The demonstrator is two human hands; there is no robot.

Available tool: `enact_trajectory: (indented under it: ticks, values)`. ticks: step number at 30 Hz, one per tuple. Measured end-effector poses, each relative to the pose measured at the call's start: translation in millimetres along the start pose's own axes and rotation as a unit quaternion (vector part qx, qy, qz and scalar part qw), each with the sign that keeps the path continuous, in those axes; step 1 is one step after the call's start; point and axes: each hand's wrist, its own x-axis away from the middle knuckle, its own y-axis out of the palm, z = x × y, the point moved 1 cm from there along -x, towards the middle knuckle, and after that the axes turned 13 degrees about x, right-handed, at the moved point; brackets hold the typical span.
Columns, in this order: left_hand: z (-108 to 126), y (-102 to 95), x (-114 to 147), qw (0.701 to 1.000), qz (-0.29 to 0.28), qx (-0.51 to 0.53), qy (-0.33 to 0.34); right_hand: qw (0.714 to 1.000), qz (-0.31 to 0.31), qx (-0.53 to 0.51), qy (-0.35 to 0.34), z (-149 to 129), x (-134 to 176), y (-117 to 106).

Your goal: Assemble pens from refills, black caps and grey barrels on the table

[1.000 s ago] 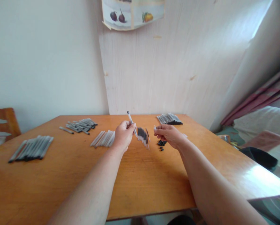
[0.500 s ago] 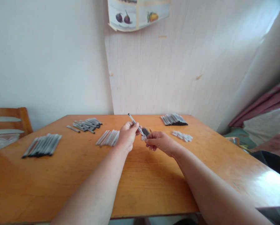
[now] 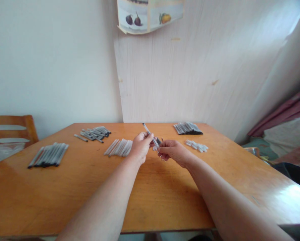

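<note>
A slim pen (image 3: pixel 146 129) with a dark far end and a pale barrel slants down to the right above the table. My left hand (image 3: pixel 141 146) is closed around the middle of its barrel. The pen's lower end meets the pinched fingertips of my right hand (image 3: pixel 169 149), closed there; any small part between those fingers is hidden. Just behind the fingertips lies a cluster of small dark pieces (image 3: pixel 160 139), mostly covered by the hands. Left of my left hand, a row of pale clear tubes (image 3: pixel 118 148) lies on the table.
On the wooden table (image 3: pixel 165 201) are dark-ended pens (image 3: pixel 48 154) at the left, a looser pen group (image 3: pixel 94 134) behind, small clear caps (image 3: pixel 196 146) at the right, and dark-tipped thin sticks (image 3: pixel 187 128) at the back right. A chair (image 3: pixel 29 129) stands left.
Both hands stay close together; my left hand and the pen have shifted slightly right, bringing the pen's lower end against my right fingertips. The view has turned slightly.
</note>
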Motion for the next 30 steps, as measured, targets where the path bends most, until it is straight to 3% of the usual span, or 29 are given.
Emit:
enact_trajectory:
  ticks: [13,30]
  values:
    - [-6,2.5,1,1.000,0.021,-0.010,0.019,0.998,0.045,0.000,-0.039,-2,-1,1]
    - [-11,9.0,2,0.997,0.037,0.061,0.020,0.996,0.056,-0.022,-0.063,-11,4,3]
